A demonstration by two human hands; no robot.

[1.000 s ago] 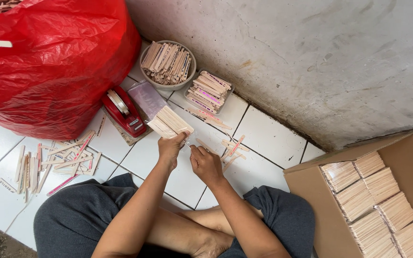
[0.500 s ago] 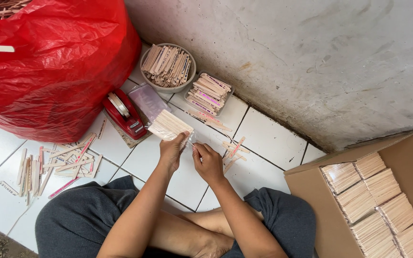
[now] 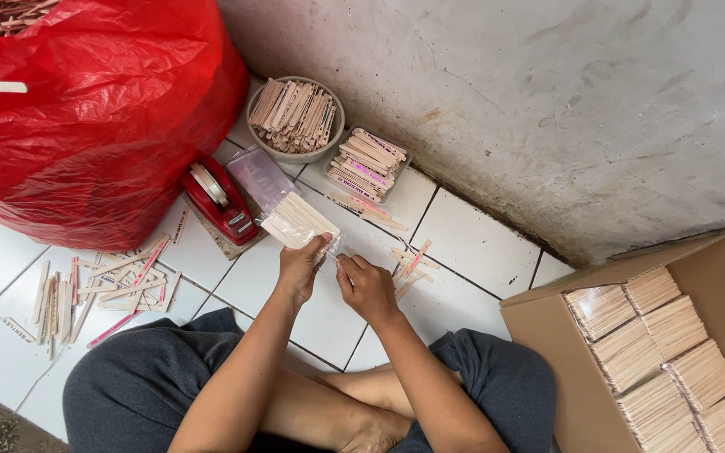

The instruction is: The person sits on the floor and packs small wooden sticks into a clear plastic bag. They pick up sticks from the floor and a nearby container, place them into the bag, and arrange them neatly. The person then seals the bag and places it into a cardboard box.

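Presently, left hand (image 3: 299, 267) grips the bagged stick bundle (image 3: 299, 222) at its near end, above the floor tiles (image 3: 463, 243); right hand (image 3: 368, 287), just beside, pinches the plastic closed. Pull the wrap taut before sealing; tape dispenser (image 3: 220, 200) lies just beyond.

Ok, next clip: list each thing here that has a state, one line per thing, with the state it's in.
Left hand: gripping the bundle.
Right hand: pinching the wrap at the bundle's end.
Bundle of wooden sticks: wrapped in clear plastic, held above the tiles.
Red sack: open at top, bulging.
Bowl: full of sticks.
Cardboard box: open, partly filled with bundles.
Tape dispenser: standing on the floor.
Loose sticks: scattered on tiles.
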